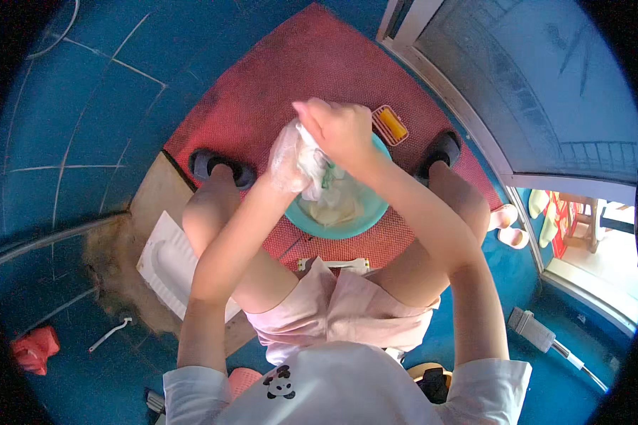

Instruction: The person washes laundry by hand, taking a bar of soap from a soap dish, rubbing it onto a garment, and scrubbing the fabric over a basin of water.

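Observation:
A wet white cloth (312, 166) with a green patch is bunched between my two hands, above a turquoise plastic basin (351, 231). My left hand (287, 159) holds it from the left; white suds or thin wet fabric cover most of that hand, and I cannot tell which. My right hand (345, 127) is closed over the cloth's upper end, its fingers curled. In the basin lies more pale, wet cloth (340, 207), partly hidden by my hands and forearms. Just beyond my right hand, a yellow soap bar (392, 123) rests in a striped soap dish (400, 140).
The basin stands on a red textured mat (319, 58) between my feet in dark slippers. To the left is a white squat toilet (162, 260). A glazed door frame (457, 101), pink slippers (513, 237) and a long-handled brush or mop (534, 326) lie to the right.

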`<state>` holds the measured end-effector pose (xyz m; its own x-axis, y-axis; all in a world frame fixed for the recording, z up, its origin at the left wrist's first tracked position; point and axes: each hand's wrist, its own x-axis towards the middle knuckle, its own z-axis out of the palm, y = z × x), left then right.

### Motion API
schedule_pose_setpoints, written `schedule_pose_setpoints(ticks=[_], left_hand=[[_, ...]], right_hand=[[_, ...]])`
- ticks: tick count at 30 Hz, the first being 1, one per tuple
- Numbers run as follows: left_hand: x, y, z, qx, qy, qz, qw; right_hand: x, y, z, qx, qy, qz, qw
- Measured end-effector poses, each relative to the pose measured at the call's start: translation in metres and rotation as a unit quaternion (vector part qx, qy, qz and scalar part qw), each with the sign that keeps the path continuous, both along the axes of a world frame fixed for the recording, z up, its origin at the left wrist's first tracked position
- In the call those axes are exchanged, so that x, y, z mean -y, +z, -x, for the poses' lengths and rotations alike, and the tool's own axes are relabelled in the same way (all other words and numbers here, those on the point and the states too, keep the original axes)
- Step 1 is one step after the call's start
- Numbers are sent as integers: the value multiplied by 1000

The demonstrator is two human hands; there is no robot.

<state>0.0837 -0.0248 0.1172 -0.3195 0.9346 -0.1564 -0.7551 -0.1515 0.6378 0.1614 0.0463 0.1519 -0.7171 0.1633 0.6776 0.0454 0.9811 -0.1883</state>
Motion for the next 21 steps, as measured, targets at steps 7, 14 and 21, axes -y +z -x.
schedule_pose_setpoints(ticks=[7,14,21], left_hand=[[-10,-12,-19,-123,116,45,985],[3,8,-47,178,98,52,978],[9,-94,-30,200,-51,-304,930]], right_hand=[[-23,1,4,-29,-89,127,987],[28,10,-29,-23,-64,101,993],[48,-16,-31,49,-68,62,995]])
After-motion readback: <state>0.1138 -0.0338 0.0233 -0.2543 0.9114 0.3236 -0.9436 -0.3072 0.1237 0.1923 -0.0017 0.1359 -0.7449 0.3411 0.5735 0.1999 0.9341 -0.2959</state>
